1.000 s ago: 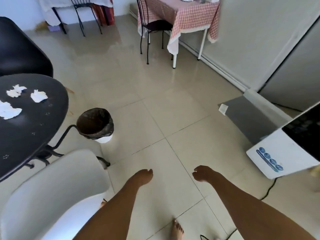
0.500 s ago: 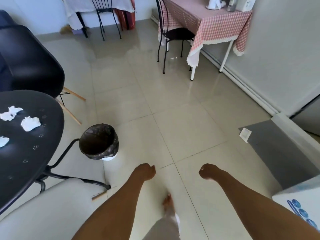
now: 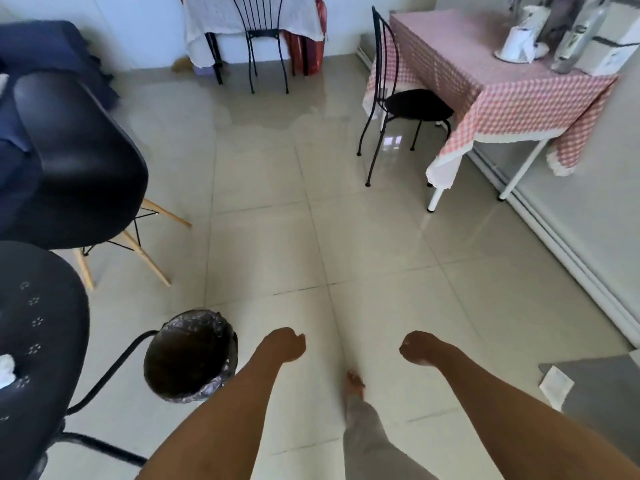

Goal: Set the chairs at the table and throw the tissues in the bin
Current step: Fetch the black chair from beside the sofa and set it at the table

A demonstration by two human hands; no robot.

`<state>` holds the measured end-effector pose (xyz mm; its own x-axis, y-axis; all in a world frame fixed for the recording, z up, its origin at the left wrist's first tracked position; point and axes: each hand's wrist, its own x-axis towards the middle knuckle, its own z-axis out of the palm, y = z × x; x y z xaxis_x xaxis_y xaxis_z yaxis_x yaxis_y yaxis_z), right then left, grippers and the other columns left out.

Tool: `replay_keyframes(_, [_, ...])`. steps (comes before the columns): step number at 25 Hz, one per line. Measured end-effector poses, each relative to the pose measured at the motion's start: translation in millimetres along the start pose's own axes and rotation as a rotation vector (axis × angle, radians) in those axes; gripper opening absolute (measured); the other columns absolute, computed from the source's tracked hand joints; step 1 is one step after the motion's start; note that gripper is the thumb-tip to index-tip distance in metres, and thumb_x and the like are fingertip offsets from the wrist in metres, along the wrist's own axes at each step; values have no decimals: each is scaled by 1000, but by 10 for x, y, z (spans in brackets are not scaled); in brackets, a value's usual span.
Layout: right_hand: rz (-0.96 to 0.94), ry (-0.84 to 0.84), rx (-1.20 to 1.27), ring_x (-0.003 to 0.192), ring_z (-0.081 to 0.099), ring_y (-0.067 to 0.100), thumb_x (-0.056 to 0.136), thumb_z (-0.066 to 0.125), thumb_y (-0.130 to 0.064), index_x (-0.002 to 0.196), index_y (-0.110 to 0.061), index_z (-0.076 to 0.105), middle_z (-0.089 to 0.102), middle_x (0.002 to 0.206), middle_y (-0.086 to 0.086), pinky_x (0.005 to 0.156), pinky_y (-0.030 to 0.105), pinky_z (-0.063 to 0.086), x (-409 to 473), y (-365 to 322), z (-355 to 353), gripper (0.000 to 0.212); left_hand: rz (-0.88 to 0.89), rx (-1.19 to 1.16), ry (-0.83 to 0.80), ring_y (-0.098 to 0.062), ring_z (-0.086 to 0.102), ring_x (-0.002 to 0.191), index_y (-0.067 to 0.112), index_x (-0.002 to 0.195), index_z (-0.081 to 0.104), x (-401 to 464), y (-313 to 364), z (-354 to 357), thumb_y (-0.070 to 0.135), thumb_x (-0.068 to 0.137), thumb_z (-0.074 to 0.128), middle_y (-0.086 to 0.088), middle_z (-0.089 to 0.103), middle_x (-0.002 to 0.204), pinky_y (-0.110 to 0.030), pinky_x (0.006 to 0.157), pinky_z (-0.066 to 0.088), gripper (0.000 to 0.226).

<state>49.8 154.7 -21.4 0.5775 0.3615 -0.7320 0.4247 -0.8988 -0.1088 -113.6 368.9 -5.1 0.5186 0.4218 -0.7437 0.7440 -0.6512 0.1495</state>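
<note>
While both hands hang curled and empty over pale glossy floor tiles (image 3: 270, 237), the tissue waits on the bench.
Left hand (image 3: 285, 344) and right hand (image 3: 417, 348): loose fists, nothing held, fingers tucked. Bin (image 3: 190, 356): round, lined with a crinkled dark bag, on the floor just left of the left hand, beside the bench leg. Bench (image 3: 41, 327): round, black, dotted pattern; crumpled white tissue (image 3: 7, 370) at its left edge. Black chair (image 3: 79, 161): moulded shell, wooden legs, behind the bench. Wire chair (image 3: 401, 102): black, tucked at a pink checked table (image 3: 491, 81).
</note>
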Motion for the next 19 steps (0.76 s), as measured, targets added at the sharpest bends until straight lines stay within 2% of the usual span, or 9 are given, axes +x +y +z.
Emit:
replay_keyframes(5, [-15,-56,-56,125,53,28,92,42,-16,127,-1,56,57,134,16,100,31,43,1150,-526,-1276,41,-79,-139,-1,-26,24,147,1,150,24,826,198,-1048,39,102,21,-13,24,158,-34,119,20,61])
replay_keyframes(8, [-81,-57,-119,124,53,27,93,42,-16,128,-1,56,57,133,17,98,32,43,1696,-1063,-1871,41,-136,-225,40,-25,28,145,2,149,28,1202,97,-1584,39,102,23,-12,30,157,-32,117,24,60])
replay_keyframes(11, [-166,-89,-196,127,52,25,93,41,-15,130,-2,55,55,136,15,95,29,42,2245,-1742,-2337,41,-232,-297,37,-26,26,146,3,150,25,1594,-166,-2031,39,102,21,-12,25,158,-33,118,22,60])
replay_keyframes(13, [-238,-92,-215,130,49,23,95,40,-16,132,-3,53,52,140,13,101,26,40,2620,-2217,-2636,41,-289,-345,54,-26,27,145,3,149,27,1906,-404,-2340,39,102,21,-13,27,158,-33,118,23,60])
replay_keyframes(16, [-389,-127,-281,140,37,18,100,34,-24,138,-7,48,41,150,7,112,22,29,3041,-2866,-2998,43,-364,-387,60,-26,25,146,3,150,26,2316,-779,-2794,38,102,20,-13,24,159,-33,119,21,59])
replay_keyframes(19, [-461,-107,-252,139,37,18,102,31,-24,138,-6,47,41,150,7,111,21,28,3442,-3453,-3470,43,-408,-445,78,-26,24,147,2,150,25,2716,-1085,-3409,37,103,21,-14,22,159,-32,119,21,59])
